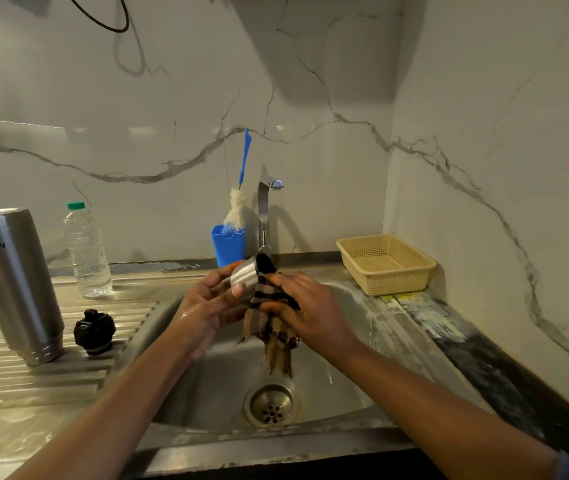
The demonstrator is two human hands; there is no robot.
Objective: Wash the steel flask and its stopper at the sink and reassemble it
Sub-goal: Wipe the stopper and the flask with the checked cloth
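Over the steel sink (pixel 207 386), my left hand (pixel 207 303) grips the flask's cup (pixel 246 275) while my right hand (pixel 310 306) pinches a striped cloth (pixel 272 323) pushed inside, wiping it, I judge; the upturned flask (pixel 13 282) and stopper (pixel 94 331) on the drainboard (pixel 34 375) likely need righting and refitting next.
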